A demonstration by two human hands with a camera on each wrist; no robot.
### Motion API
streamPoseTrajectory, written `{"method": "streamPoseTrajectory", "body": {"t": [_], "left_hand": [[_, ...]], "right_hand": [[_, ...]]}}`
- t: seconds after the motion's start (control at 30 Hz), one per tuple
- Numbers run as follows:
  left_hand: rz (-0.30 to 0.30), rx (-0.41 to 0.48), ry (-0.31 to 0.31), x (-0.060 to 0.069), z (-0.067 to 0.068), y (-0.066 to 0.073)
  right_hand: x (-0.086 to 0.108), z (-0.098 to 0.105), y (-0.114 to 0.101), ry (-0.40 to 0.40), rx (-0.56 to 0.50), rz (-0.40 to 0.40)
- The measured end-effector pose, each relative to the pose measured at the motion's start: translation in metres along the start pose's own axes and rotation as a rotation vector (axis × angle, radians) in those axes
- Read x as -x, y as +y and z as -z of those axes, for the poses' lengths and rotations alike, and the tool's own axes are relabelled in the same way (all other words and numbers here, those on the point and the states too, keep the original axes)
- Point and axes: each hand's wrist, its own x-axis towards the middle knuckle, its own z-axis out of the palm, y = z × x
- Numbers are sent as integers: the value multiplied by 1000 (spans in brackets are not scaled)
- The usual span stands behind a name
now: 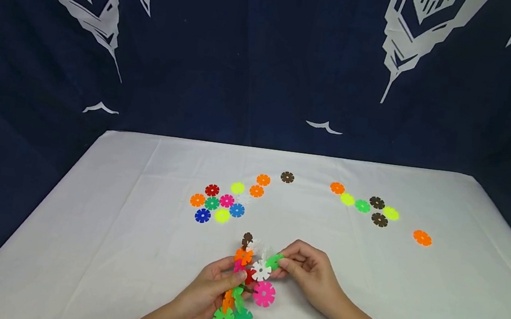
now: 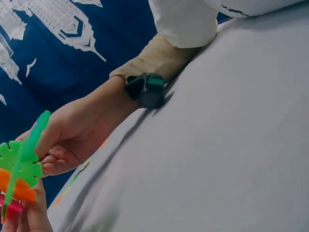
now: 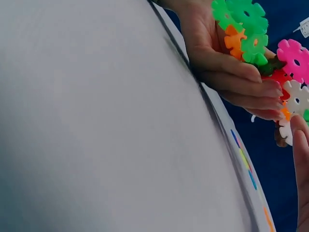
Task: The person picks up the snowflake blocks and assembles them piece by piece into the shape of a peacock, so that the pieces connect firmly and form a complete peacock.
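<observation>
The left hand grips a cluster of joined discs, thumb across its near face and fingers behind, presumably to steady it while its ends stay exposed. The right hand pinches a small green disc between thumb and fingers; the grip near the edge appears meant to leave the opposite edge exposed. That edge overlaps a white disc of the cluster; whether the two are interlocked cannot be determined. A pink disc projects below the right fingertips. Beyond the left fingers lie loose discs, flat on the white cloth; a second group lies beyond the right fingers, both apparently set clear of the working hands.
</observation>
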Motion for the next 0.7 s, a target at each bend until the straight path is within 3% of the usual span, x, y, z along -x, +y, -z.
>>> {"method": "streamPoseTrajectory", "body": {"t": [0.27, 0.4, 0.53, 0.7], "left_hand": [[-4, 6, -31, -1, 0, 2], [6, 2, -22, -1, -1, 3], [28, -28, -24, -1, -1, 2], [89, -21, -101, -1, -2, 3]], "right_hand": [[1, -4, 0, 24, 10, 24], [0, -5, -3, 75, 81, 10], [-4, -3, -5, 102, 110, -65], [-10, 5, -6, 53, 32, -184]]}}
